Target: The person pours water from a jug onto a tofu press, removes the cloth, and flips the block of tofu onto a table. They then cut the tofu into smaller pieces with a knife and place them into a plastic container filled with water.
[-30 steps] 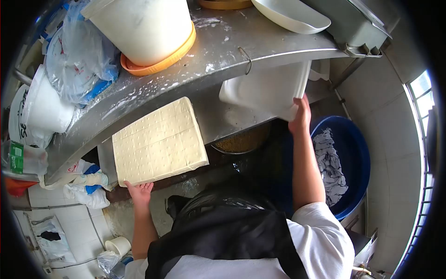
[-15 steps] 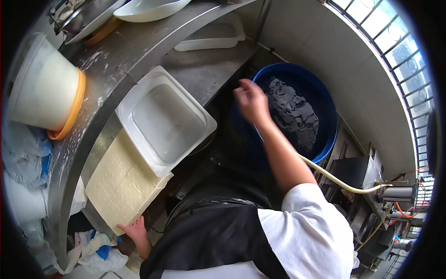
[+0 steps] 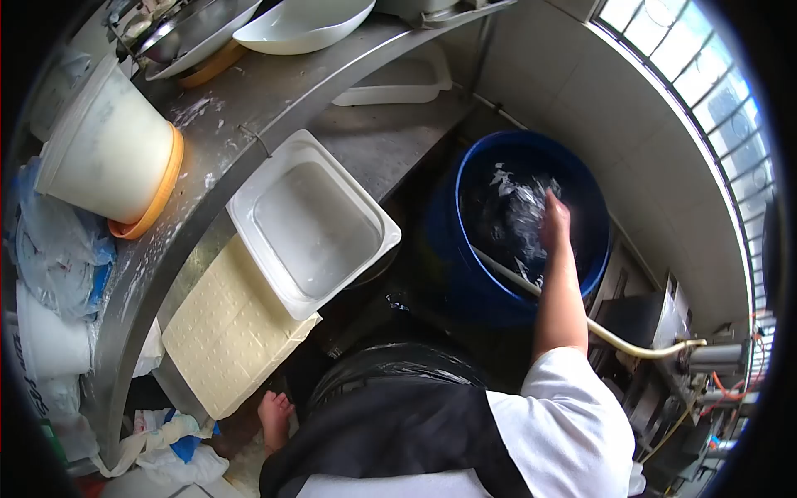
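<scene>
While the left hand [image 3: 275,412] has slipped off the tofu slab [image 3: 228,332] and hangs loosely open below its edge, the white tray [image 3: 312,222] rests unheld over it; the right hand [image 3: 554,220] (grip not discernible) has dropped into the blue tub [image 3: 465,274], onto wet cloth [image 3: 515,207].

A round blue tub [image 3: 465,249] stands on the floor, holding dark water and a pale, crumpled cloth [image 3: 510,207] lying half sunk in it. A pale slab of tofu [image 3: 224,332], scored into squares, lies flat on the lower shelf, partly under a white tray [image 3: 311,220].
</scene>
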A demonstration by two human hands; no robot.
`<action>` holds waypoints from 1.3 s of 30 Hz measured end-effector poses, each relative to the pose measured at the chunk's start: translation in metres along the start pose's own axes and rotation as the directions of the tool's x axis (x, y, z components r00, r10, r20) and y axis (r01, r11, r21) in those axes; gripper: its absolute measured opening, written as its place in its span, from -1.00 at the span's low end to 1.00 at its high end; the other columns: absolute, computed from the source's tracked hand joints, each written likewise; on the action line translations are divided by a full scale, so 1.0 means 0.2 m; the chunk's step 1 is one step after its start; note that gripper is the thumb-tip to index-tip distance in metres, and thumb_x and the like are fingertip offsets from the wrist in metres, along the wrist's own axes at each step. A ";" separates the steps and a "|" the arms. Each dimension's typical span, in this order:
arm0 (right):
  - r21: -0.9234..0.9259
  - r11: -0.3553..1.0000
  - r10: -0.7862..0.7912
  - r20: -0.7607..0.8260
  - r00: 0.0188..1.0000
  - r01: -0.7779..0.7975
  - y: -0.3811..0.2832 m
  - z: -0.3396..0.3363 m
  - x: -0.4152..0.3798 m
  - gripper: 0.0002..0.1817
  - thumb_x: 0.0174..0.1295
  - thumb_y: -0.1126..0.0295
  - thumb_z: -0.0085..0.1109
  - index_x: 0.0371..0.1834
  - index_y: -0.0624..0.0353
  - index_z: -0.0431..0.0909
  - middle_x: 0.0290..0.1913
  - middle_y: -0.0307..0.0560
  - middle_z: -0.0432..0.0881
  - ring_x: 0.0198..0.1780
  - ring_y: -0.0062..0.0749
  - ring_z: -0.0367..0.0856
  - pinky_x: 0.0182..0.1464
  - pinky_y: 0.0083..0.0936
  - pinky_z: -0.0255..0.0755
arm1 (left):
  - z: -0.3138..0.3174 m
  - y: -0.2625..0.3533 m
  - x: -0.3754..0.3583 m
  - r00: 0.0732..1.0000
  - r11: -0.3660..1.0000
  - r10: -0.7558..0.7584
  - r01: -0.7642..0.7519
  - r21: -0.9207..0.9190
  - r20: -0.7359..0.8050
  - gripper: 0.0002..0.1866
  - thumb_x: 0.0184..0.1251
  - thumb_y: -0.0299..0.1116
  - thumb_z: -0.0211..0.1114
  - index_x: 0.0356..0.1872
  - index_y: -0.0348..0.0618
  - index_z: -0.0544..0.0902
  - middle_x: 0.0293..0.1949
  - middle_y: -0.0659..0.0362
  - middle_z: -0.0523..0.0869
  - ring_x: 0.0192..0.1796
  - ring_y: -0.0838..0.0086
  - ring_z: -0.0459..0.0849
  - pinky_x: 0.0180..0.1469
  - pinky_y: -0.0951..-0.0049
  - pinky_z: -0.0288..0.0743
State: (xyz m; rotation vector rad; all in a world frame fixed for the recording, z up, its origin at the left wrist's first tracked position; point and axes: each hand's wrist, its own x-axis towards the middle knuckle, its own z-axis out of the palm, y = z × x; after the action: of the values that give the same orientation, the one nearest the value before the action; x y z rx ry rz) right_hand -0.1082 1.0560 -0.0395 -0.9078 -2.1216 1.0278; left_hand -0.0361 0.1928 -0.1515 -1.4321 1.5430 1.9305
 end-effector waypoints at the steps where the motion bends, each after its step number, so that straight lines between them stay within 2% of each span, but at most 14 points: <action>1: 0.302 0.900 0.315 0.052 0.948 -0.316 -0.20 -0.01 -0.03 -0.54 0.57 0.01 0.10 -0.46 0.06 0.55 -0.53 -0.31 0.47 -0.50 -0.56 0.32 -0.37 -0.45 0.34 | 0.07 0.04 -0.06 0.999 0.996 0.035 -0.037 0.085 0.032 -0.66 0.58 -0.03 0.15 0.00 -0.10 0.45 -0.21 0.12 0.67 -0.29 0.32 0.65 -0.21 0.10 0.56; 5: 0.011 0.985 0.171 0.051 0.984 -0.172 -0.42 -0.07 -0.39 -0.57 0.57 0.10 0.05 -0.36 0.18 0.64 -0.50 -0.08 0.57 -0.39 -0.30 0.58 -0.26 -0.23 0.48 | 0.26 0.19 -0.11 0.972 0.941 0.036 -0.111 0.320 0.232 -0.69 0.60 0.00 0.17 -0.08 -0.02 0.47 -0.36 0.22 0.67 -0.37 0.36 0.65 -0.28 0.19 0.54; 6: -0.304 0.916 -0.225 0.152 0.962 0.262 -0.43 -0.10 -0.55 -0.78 0.43 0.27 0.09 -0.21 0.18 0.64 -0.31 -0.02 0.65 -0.25 -0.18 0.65 -0.18 -0.23 0.56 | 0.21 0.13 0.07 0.962 0.894 0.053 -0.165 0.417 0.267 -0.67 0.58 0.06 0.20 -0.07 0.02 0.48 -0.34 0.21 0.67 -0.34 0.35 0.67 -0.34 0.24 0.51; 7: -0.530 0.585 -0.477 0.387 0.789 0.614 -0.46 -0.11 -0.75 -0.80 0.29 0.44 0.13 -0.07 0.17 0.64 -0.12 0.04 0.73 -0.12 -0.06 0.72 -0.09 -0.23 0.64 | 0.14 0.06 0.20 0.944 0.866 0.016 -0.179 0.468 0.331 -0.67 0.58 0.06 0.20 -0.07 0.02 0.48 -0.34 0.21 0.67 -0.34 0.35 0.67 -0.34 0.24 0.51; 8: -0.776 0.107 -0.224 0.590 0.776 0.621 -0.52 -0.07 -1.05 -0.73 0.27 0.50 0.12 0.01 0.13 0.67 -0.07 0.04 0.74 -0.02 0.00 0.73 0.02 -0.17 0.64 | 0.07 0.00 0.31 0.914 0.819 0.128 -0.317 0.479 0.385 -0.67 0.58 0.06 0.20 -0.08 0.03 0.48 -0.33 0.21 0.66 -0.35 0.34 0.67 -0.35 0.24 0.51; 9: -0.338 0.803 -0.255 0.550 0.795 0.491 -0.54 -0.13 -1.30 -0.75 0.26 0.49 0.13 -0.02 0.09 0.67 -0.03 0.05 0.72 -0.02 0.05 0.73 0.01 -0.11 0.63 | 0.09 -0.01 0.39 0.864 0.759 0.233 -0.449 0.472 0.446 -0.68 0.58 0.06 0.20 -0.08 0.04 0.47 -0.33 0.21 0.64 -0.36 0.32 0.66 -0.36 0.24 0.51; 10: -0.340 0.939 0.177 0.602 0.779 0.050 -0.61 -0.14 -1.60 -0.78 0.29 0.44 0.15 -0.04 0.07 0.67 -0.09 0.08 0.74 0.00 0.08 0.73 0.02 -0.06 0.62 | 0.13 0.04 0.38 0.844 0.730 0.180 -0.459 0.506 0.505 -0.68 0.58 0.06 0.20 -0.08 0.04 0.47 -0.33 0.21 0.64 -0.36 0.32 0.66 -0.36 0.24 0.51; 13: -0.580 0.808 0.469 0.740 0.482 0.105 -0.69 -0.31 -2.23 -0.76 0.34 0.32 0.21 0.02 0.11 0.68 -0.13 0.13 0.79 -0.03 0.17 0.75 0.05 -0.01 0.62 | 0.18 0.19 0.34 0.900 0.761 -0.178 -0.130 0.635 0.398 -0.63 0.60 0.07 0.17 0.03 0.00 0.45 -0.19 0.16 0.62 -0.18 0.26 0.69 -0.25 0.14 0.57; 17: -0.320 0.922 0.291 0.196 0.936 -0.219 -0.65 -0.69 -2.68 -0.75 0.35 0.22 0.29 -0.08 0.15 0.75 -0.14 0.17 0.78 -0.06 0.16 0.75 0.03 -0.07 0.63 | 0.25 0.21 0.39 0.935 0.537 -0.112 -0.228 0.812 0.336 -0.55 0.63 0.10 0.10 0.17 -0.05 0.41 -0.07 0.13 0.56 -0.07 0.28 0.60 -0.08 0.11 0.53; 19: -0.292 0.928 0.177 -0.204 0.963 -0.233 -0.61 -0.98 -2.72 -0.75 0.33 0.24 0.32 -0.11 0.20 0.73 -0.16 0.18 0.77 -0.09 0.14 0.76 -0.01 -0.13 0.64 | 0.26 0.22 0.59 0.944 0.477 -0.096 -0.234 0.847 0.315 -0.51 0.63 0.12 0.07 0.23 -0.07 0.39 -0.05 0.13 0.52 -0.04 0.30 0.54 -0.01 0.10 0.50; 25: -0.295 0.709 0.182 -0.801 0.571 -0.640 -0.01 -2.16 -3.03 -0.64 0.39 0.12 0.30 0.00 0.19 0.69 -0.13 0.16 0.80 -0.07 0.03 0.80 0.00 -0.15 0.65 | 0.36 0.19 0.39 0.903 0.483 -0.122 -0.309 0.819 0.412 -0.52 0.58 0.18 0.13 0.10 -0.03 0.43 -0.25 0.19 0.46 -0.21 0.34 0.53 -0.17 0.15 0.50; 30: -0.083 0.459 0.300 -0.922 0.243 -0.884 0.63 -3.01 -3.44 -0.42 0.27 0.17 0.38 0.22 0.40 0.61 0.17 0.31 0.71 0.20 0.08 0.70 0.25 -0.13 0.53 | 0.45 0.16 0.27 0.919 0.561 -0.005 -0.325 0.761 0.395 -0.54 0.51 0.28 0.20 -0.20 0.10 0.45 -0.64 0.28 0.30 -0.68 0.46 0.31 -0.68 0.45 0.23; 35: 0.407 0.680 0.564 -0.822 0.081 -0.610 1.06 -3.61 -3.53 -0.54 0.27 0.39 0.32 0.20 0.41 0.62 0.10 0.18 0.74 -0.05 -0.04 0.79 -0.05 -0.07 0.71 | 0.39 0.16 -0.27 0.912 0.466 0.204 -0.409 0.784 0.355 -0.59 0.53 0.15 0.24 -0.09 0.00 0.56 -0.42 0.20 0.51 -0.57 0.47 0.37 -0.64 0.42 0.20; 39: 0.323 0.708 0.529 -0.832 0.168 -0.628 1.45 -3.92 -3.51 -0.40 0.33 0.28 0.41 0.31 0.47 0.50 0.24 0.28 0.67 0.19 0.03 0.71 0.23 -0.06 0.59 | 0.29 0.13 -0.59 0.869 0.383 0.298 -0.488 0.784 0.395 -0.55 0.52 0.09 0.27 0.00 -0.12 0.58 -0.43 0.23 0.47 -0.50 0.49 0.42 -0.56 0.41 0.29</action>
State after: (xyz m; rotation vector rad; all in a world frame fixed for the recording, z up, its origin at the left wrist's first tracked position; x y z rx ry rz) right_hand 0.9785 0.9652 -0.0285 -1.9019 -0.8298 0.4713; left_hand -0.0294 0.2733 -0.0437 -0.4017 2.3918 0.9908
